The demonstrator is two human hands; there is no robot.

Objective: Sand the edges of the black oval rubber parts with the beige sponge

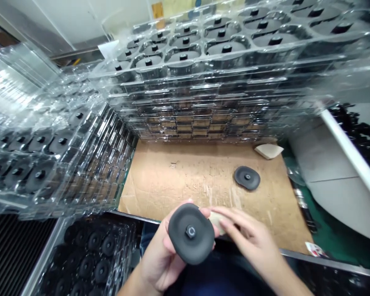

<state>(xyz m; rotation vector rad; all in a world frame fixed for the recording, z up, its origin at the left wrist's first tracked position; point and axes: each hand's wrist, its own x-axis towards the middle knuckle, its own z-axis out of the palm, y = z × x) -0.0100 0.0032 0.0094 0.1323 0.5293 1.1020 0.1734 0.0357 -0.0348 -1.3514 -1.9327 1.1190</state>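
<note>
My left hand [158,261] is closed around a black rounded disc [191,238] with a small hub in its middle, held face up near the front edge of the cardboard sheet [179,176]. My right hand [249,242] lies beside it, fingers together on a small pale piece [216,221] pressed against the disc's right edge. A second black disc [247,177] lies flat on the cardboard, further back and to the right.
Tall stacks of clear plastic trays [203,78] holding black discs wall the back and the left [43,152]. Another tray of discs [92,255] sits at the lower left. A pale wedge [269,151] lies at the cardboard's far right corner. A white surface [333,176] lies right.
</note>
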